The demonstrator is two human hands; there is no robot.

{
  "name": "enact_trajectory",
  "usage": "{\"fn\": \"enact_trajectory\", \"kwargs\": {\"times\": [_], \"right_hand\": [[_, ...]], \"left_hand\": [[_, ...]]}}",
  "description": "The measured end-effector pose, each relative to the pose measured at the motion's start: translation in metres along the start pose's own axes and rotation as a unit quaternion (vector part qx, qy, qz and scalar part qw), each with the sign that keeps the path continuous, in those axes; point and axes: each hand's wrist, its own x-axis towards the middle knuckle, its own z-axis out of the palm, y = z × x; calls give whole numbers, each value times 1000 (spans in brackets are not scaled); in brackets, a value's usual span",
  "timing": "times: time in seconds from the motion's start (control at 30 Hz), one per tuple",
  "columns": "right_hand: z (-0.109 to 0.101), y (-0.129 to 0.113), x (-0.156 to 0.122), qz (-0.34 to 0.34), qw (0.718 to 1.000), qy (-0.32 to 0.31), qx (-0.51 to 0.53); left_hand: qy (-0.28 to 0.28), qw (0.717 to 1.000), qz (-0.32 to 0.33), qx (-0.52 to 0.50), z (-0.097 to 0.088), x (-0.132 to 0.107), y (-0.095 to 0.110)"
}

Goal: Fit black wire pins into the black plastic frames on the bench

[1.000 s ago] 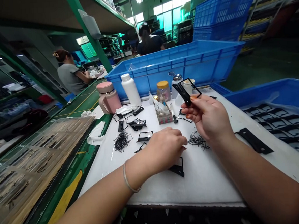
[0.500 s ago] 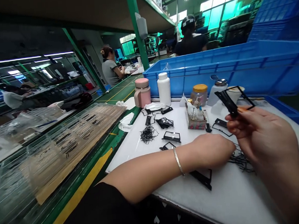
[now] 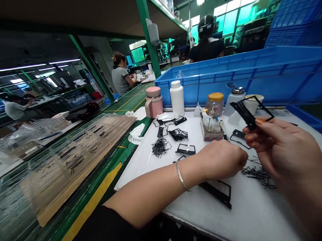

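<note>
The right hand pinched a thin black frame; a slip could have dropped it. The left hand was curled, so its grip could not be told.

Your camera sits on your head and looks forward and down, close above your left hand and right hand. It faces along the white bench, and its wide view reaches past the blue crate to the far windows.

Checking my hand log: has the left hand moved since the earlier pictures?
Yes, rightward: the left hand now sits just beyond the black frame piece on the table, not left of it.
</note>
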Motion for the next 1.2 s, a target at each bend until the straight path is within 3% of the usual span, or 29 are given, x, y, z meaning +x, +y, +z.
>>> {"fn": "enact_trajectory", "kwargs": {"times": [0.13, 0.27, 0.4, 0.47, 0.57, 0.73, 1.2], "right_hand": [[0, 0, -1, -7, 1000, -7, -10], [-3, 3, -2, -15, 997, -47, -63], [-1, 11, -5, 30, 980, -144, -133], [2, 15, -7, 68, 967, -187, -159], [6, 18, -13, 110, 950, -236, -171], [6, 15, -18, 128, 943, -257, -167], [3, 14, -20, 127, 940, -264, -175]], "left_hand": [[24, 999, 4, -47, -12, -14, -4], [105, 985, -2, -134, -30, -35, -8], [194, 923, -65, -325, -36, -49, -16], [232, 901, -81, -358, -32, -52, -21], [274, 906, -72, -315, -25, -54, -27], [309, 924, -62, -217, -20, -55, -31], [313, 945, -58, -77, -21, -54, -29]]}}
